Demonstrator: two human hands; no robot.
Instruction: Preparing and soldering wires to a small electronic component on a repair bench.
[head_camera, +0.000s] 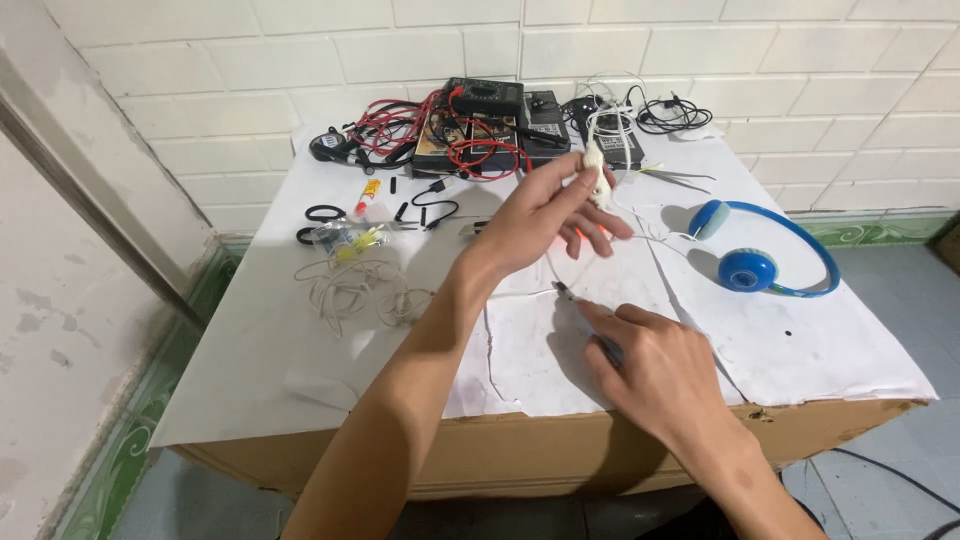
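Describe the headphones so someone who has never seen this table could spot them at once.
Start at the paper-covered table by the white brick wall and look to its right side. The blue headphones lie flat there, just beyond the right hand. They are the only blue, round-cupped thing; the neighbours are thin wires and dark tools.

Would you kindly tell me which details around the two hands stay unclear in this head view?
- Small white part in the left hand: fingers cover it; kind unclear.
- Thin dark pen-like tool in the right hand: the hand hides its rear.
- Black electronic devices by the wall: red wires cover them; too small.
- Blue headphones: cable connection untraceable.
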